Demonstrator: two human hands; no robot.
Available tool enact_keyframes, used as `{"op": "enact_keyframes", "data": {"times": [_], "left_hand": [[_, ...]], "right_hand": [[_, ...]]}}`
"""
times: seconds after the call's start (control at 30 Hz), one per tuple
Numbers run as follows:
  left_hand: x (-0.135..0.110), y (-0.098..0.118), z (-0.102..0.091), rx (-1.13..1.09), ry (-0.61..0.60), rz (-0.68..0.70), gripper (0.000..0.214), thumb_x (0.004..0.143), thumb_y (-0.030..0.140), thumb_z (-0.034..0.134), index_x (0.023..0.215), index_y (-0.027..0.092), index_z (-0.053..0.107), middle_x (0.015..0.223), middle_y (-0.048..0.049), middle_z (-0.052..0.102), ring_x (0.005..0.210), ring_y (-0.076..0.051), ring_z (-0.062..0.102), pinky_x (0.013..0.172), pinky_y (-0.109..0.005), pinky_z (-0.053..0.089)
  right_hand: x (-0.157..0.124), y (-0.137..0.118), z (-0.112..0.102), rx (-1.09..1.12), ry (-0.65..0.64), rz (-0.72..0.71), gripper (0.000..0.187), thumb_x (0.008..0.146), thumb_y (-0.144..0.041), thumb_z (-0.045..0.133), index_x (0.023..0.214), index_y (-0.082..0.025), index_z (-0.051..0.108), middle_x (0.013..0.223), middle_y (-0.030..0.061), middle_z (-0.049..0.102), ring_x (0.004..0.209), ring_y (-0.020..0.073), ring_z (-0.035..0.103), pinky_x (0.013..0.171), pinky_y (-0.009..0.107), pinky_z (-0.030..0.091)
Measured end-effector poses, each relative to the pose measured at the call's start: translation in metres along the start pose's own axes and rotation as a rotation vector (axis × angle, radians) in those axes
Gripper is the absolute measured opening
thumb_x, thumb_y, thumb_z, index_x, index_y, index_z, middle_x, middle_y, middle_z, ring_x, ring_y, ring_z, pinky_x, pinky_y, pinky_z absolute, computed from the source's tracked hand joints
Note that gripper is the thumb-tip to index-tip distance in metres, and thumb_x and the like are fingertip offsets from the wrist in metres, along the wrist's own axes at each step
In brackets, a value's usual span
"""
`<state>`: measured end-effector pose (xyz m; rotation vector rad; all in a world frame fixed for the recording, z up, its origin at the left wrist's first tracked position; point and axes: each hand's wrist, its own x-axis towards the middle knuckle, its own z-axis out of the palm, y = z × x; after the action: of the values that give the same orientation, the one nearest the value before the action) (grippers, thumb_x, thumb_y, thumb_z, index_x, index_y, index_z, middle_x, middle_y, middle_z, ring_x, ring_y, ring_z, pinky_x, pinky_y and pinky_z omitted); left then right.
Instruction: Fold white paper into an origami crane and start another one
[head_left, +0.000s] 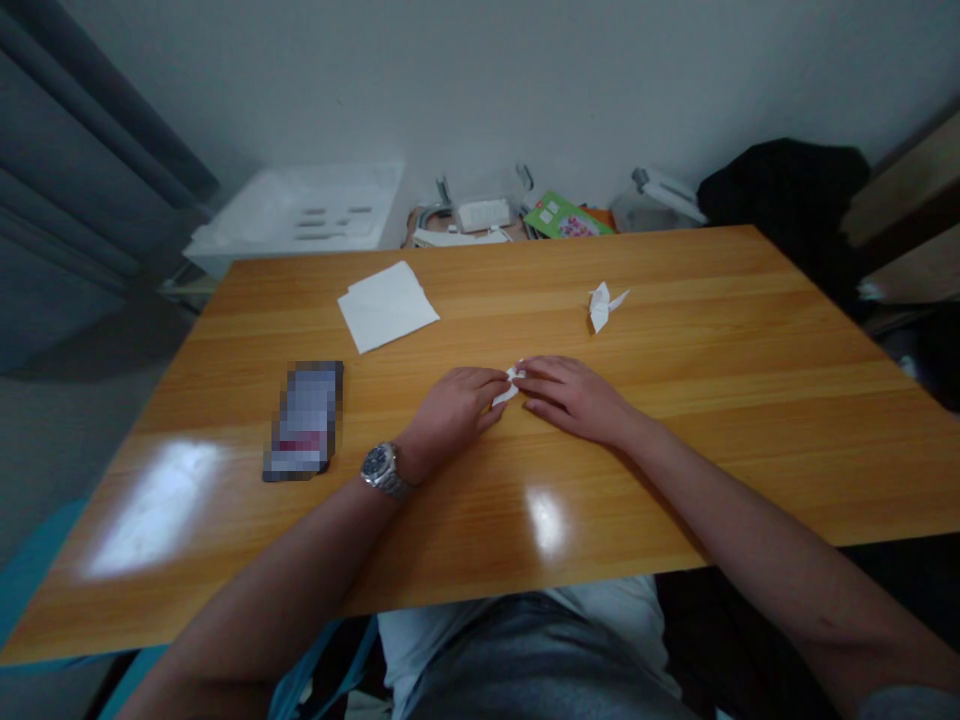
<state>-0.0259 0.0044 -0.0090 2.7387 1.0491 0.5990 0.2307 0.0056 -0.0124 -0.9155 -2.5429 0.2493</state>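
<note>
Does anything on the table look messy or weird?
A little: the white sheets at the back left aren't lined up, so corners poke out. The phone looks blocky because that patch is pixelated. I see nothing spilled.

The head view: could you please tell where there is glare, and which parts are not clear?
Head view: the table shows bright glare at its left and toward its near edge; head view: coarse pixel blocks cover the phone; head view: the small paper between the left hand and right hand looks soft, its folds hard to make out.
</note>
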Motion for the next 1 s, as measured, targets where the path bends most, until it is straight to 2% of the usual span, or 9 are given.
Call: {"op": "enact_keyframes", "data": {"times": [0.13, 0.37, 0.57, 0.87, 1.0], "left_hand": [[-0.001, -0.006, 0.002, -0.077, 0.007, 0.046, 0.031, 0.095, 0.018, 0.061, 0.125, 0.019, 0.07, 0.132, -0.0101, 0.07, 0.119, -0.026, 0.066, 0.104, -0.042, 0.051], [0.0, -0.007, -0.001, -0.07, -0.011, 0.033, 0.026, 0.101, 0.033, 0.06, 0.121, 0.02, 0.07, 0.121, -0.0077, 0.072, 0.111, -0.025, 0.066, 0.098, -0.041, 0.05], [0.001, -0.007, 0.0, -0.075, -0.009, 0.01, 0.026, 0.101, 0.034, 0.059, 0.122, 0.021, 0.069, 0.122, -0.0075, 0.072, 0.111, -0.025, 0.066, 0.097, -0.04, 0.05], [0.004, -0.002, -0.003, -0.102, 0.049, -0.069, 0.025, 0.103, 0.035, 0.057, 0.116, 0.019, 0.072, 0.108, -0.008, 0.073, 0.097, -0.022, 0.067, 0.087, -0.035, 0.052], [0.004, 0.001, -0.003, -0.2, 0.12, -0.083, 0.025, 0.104, 0.035, 0.057, 0.115, 0.018, 0.071, 0.104, -0.0076, 0.074, 0.096, -0.02, 0.068, 0.086, -0.033, 0.053]], "right_hand": [[-0.001, 0.004, 0.002, 0.031, 0.019, 0.005, 0.032, 0.105, -0.031, 0.054, 0.132, -0.023, 0.067, 0.143, 0.0115, 0.064, 0.133, 0.0289, 0.058, 0.11, 0.051, 0.047], [0.001, 0.005, 0.007, 0.14, 0.077, 0.006, 0.021, 0.102, -0.03, 0.06, 0.114, -0.022, 0.075, 0.113, 0.0099, 0.075, 0.105, 0.0248, 0.068, 0.092, 0.043, 0.055], [0.001, 0.002, 0.006, 0.166, 0.1, 0.024, 0.02, 0.103, -0.028, 0.057, 0.108, -0.021, 0.075, 0.109, 0.0095, 0.076, 0.1, 0.0234, 0.07, 0.09, 0.04, 0.055], [0.004, -0.005, 0.001, 0.276, 0.146, 0.191, 0.024, 0.105, -0.034, 0.053, 0.1, -0.021, 0.073, 0.095, 0.0079, 0.075, 0.088, 0.0214, 0.069, 0.081, 0.035, 0.053], [0.005, -0.009, -0.001, 0.379, 0.142, 0.248, 0.023, 0.102, -0.039, 0.058, 0.107, -0.023, 0.073, 0.102, 0.0063, 0.077, 0.092, 0.0208, 0.071, 0.083, 0.034, 0.053]]}}
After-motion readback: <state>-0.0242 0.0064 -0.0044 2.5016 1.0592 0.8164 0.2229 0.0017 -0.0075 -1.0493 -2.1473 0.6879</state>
